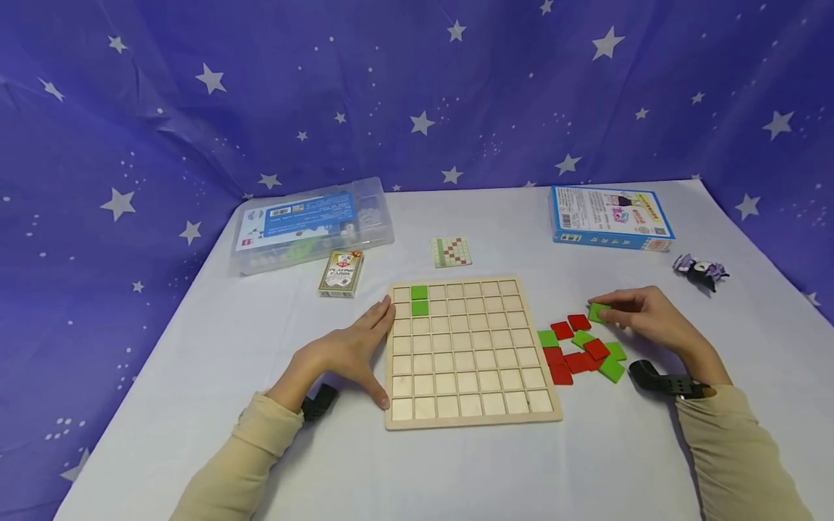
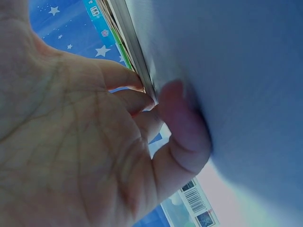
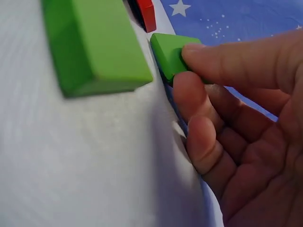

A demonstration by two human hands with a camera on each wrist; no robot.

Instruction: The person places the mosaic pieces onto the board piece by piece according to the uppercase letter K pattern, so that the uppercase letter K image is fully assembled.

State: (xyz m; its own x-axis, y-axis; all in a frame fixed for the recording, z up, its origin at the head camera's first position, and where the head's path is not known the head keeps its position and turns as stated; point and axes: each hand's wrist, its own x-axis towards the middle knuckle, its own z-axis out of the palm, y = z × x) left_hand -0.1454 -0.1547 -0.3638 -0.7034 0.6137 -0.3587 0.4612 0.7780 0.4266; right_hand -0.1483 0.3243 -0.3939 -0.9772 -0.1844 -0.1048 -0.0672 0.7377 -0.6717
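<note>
A wooden grid board point(image 1: 476, 421) lies flat on the table, with two green tiles point(image 1: 420, 308) one below the other in its upper left squares. My left hand point(image 1: 345, 352) rests against the board's left edge, fingers at the upper part and thumb lower down. To the right of the board, my right hand point(image 1: 658, 323) pinches a green square tile point(image 3: 166, 53) between thumb and fingers. Just below that hand lie loose red tiles point(image 1: 577, 362) and green tiles point(image 1: 612, 370), some overlapping, several right at the board's right edge.
Behind the board lies a small pattern card point(image 1: 451, 252). At the back left are a clear plastic case point(image 1: 313, 224) and a playing card box point(image 1: 342, 273). A blue and white box point(image 1: 612, 217) and a purple-black figurine point(image 1: 701, 272) stand at the back right.
</note>
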